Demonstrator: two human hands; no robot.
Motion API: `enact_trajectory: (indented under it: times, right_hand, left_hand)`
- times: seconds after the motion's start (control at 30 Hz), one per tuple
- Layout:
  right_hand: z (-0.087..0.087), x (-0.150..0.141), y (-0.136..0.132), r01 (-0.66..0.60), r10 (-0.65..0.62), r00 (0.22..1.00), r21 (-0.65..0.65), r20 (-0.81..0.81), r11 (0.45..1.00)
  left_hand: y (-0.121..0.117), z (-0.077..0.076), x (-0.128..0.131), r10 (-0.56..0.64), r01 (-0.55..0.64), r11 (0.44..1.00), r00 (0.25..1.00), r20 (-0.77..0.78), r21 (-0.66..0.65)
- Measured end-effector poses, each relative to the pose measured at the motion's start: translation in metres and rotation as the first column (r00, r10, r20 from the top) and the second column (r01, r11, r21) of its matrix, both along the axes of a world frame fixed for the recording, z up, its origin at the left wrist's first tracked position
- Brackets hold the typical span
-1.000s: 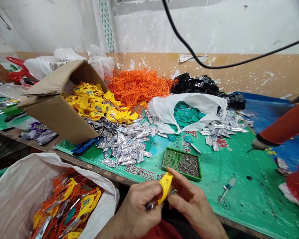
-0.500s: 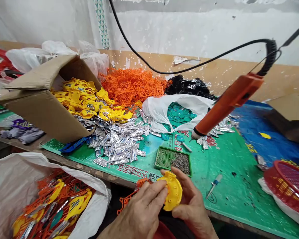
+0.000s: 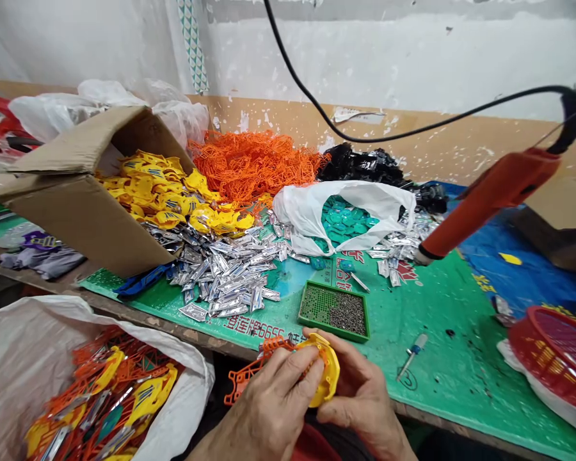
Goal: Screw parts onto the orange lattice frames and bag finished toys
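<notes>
A curved yellow plastic part (image 3: 330,368) is held between my hands near the table's front edge. My right hand (image 3: 360,390) grips its outer side, thumb below and fingers behind. My left hand (image 3: 281,397) is closed around an orange lattice plastic frame (image 3: 244,379), whose left end sticks out past the knuckles. The left fingertips press into the hollow of the yellow part, where the two pieces meet. How they fit together is hidden by my fingers. Just beyond my hands lies a green tray (image 3: 312,320) with many small screws (image 3: 348,314).
An orange electric screwdriver (image 3: 489,205) hangs from a black cable at the right. Silver parts (image 3: 230,272), yellow parts (image 3: 158,186), orange frames (image 3: 259,163) and a white bag (image 3: 302,218) cover the back. A screwdriver (image 3: 415,352) and red basket (image 3: 547,365) are to the right.
The yellow part has turned and come left against the orange frame, with my right hand following. The hanging electric screwdriver has swung to the right.
</notes>
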State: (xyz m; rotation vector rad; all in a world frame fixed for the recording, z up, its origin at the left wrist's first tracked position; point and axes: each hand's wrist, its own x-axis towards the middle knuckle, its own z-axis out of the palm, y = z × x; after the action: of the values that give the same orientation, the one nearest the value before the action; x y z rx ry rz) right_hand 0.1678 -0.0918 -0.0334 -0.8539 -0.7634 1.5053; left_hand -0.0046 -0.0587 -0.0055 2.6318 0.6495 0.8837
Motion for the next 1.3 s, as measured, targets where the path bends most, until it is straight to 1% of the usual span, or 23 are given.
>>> enact_trajectory:
  times: [0.13,0.3,0.43,0.53,0.57,0.63,0.7,0.73,0.77,0.8,0.83,0.87,0.9,0.93,0.97,1.0,1.03,1.07,1.1,1.13,1.17,1.23,1.3]
  right_hand:
    - [0.001,-0.002,0.001,-0.009,0.009,1.0,0.0,-0.003,1.0]
    - [0.003,-0.004,0.003,-0.001,0.001,1.0,0.001,-0.009,1.0]
    - [0.005,-0.005,0.003,0.023,-0.022,1.0,-0.033,0.015,0.999]
    - [0.004,-0.005,0.002,0.024,-0.024,0.999,-0.01,0.047,1.0]
    - [0.003,-0.006,0.002,0.037,-0.039,0.995,0.015,0.088,0.999]
    - [0.004,-0.007,0.001,0.092,-0.113,0.963,0.098,0.243,0.991]
    - [0.007,-0.006,0.002,0.133,-0.21,0.882,0.205,0.421,0.97]
    - [0.01,-0.005,0.003,0.129,-0.24,0.84,0.25,0.487,0.96]
    - [0.013,-0.004,0.004,0.103,-0.243,0.809,0.278,0.535,0.955]
    - [0.016,-0.002,0.006,0.059,-0.218,0.791,0.284,0.571,0.957]
    - [0.02,0.001,0.008,0.008,-0.177,0.779,0.272,0.602,0.962]
    - [0.022,0.003,0.01,-0.039,-0.128,0.769,0.245,0.626,0.969]
    - [0.024,0.005,0.013,-0.068,-0.081,0.769,0.206,0.634,0.976]
    - [0.024,0.007,0.016,-0.078,-0.034,0.786,0.154,0.617,0.985]
    - [0.024,0.007,0.019,-0.074,0.008,0.819,0.092,0.574,0.993]
    - [0.023,0.006,0.021,-0.062,0.041,0.858,0.025,0.512,0.998]
    - [0.022,0.004,0.023,-0.053,0.065,0.893,-0.041,0.446,0.998]
    - [0.02,0.002,0.025,-0.049,0.084,0.917,-0.097,0.391,0.994]
    - [0.019,0.0,0.026,-0.048,0.095,0.928,-0.138,0.36,0.989]
    - [0.019,-0.002,0.027,-0.047,0.102,0.929,-0.161,0.356,0.986]
    - [0.018,-0.004,0.028,-0.042,0.103,0.924,-0.168,0.369,0.985]
    - [0.018,-0.006,0.029,-0.04,0.105,0.906,-0.165,0.409,0.985]
    - [0.018,-0.007,0.029,-0.04,0.108,0.887,-0.16,0.448,0.986]
  left_hand:
    - [0.0,-0.002,-0.001,0.001,0.0,1.0,1.0,0.017,-0.019]
    - [0.001,-0.003,-0.003,-0.011,0.012,1.0,1.0,0.027,-0.008]
    - [0.002,0.001,-0.004,-0.006,0.006,1.0,1.0,0.029,-0.01]
    - [0.003,-0.003,-0.003,-0.007,0.007,1.0,1.0,0.021,0.002]
    - [0.004,-0.005,-0.003,-0.007,0.007,1.0,1.0,0.019,0.01]
    - [0.006,-0.011,-0.001,-0.009,0.006,0.999,0.998,0.056,0.044]
    - [0.008,-0.012,0.0,-0.023,0.014,0.998,0.99,0.139,0.064]
    - [0.009,-0.01,0.0,-0.029,0.021,0.999,0.982,0.187,0.044]
    - [0.01,-0.006,0.0,-0.03,0.033,0.999,0.974,0.225,-0.01]
    - [0.011,0.0,0.0,-0.021,0.049,0.993,0.966,0.256,-0.103]
    - [0.012,0.007,-0.001,0.001,0.065,0.969,0.963,0.269,-0.238]
    - [0.014,0.013,-0.002,0.026,0.086,0.916,0.962,0.273,-0.392]
    - [0.015,0.019,-0.004,0.067,0.105,0.827,0.957,0.282,-0.553]
    - [0.017,0.022,-0.006,0.121,0.126,0.695,0.95,0.287,-0.708]
    - [0.019,0.024,-0.008,0.185,0.161,0.528,0.936,0.298,-0.834]
    - [0.021,0.023,-0.009,0.262,0.213,0.346,0.913,0.312,-0.914]
    - [0.022,0.021,-0.01,0.34,0.267,0.176,0.887,0.314,-0.947]
    - [0.024,0.017,-0.01,0.414,0.323,0.044,0.855,0.312,-0.945]
    - [0.025,0.013,-0.01,0.476,0.374,-0.049,0.824,0.307,-0.926]
    - [0.026,0.008,-0.009,0.524,0.413,-0.109,0.797,0.301,-0.904]
    - [0.026,0.005,-0.008,0.56,0.444,-0.144,0.774,0.297,-0.884]
    - [0.027,0.0,-0.006,0.6,0.479,-0.181,0.745,0.29,-0.859]
    - [0.027,-0.002,-0.004,0.616,0.476,-0.202,0.741,0.267,-0.856]
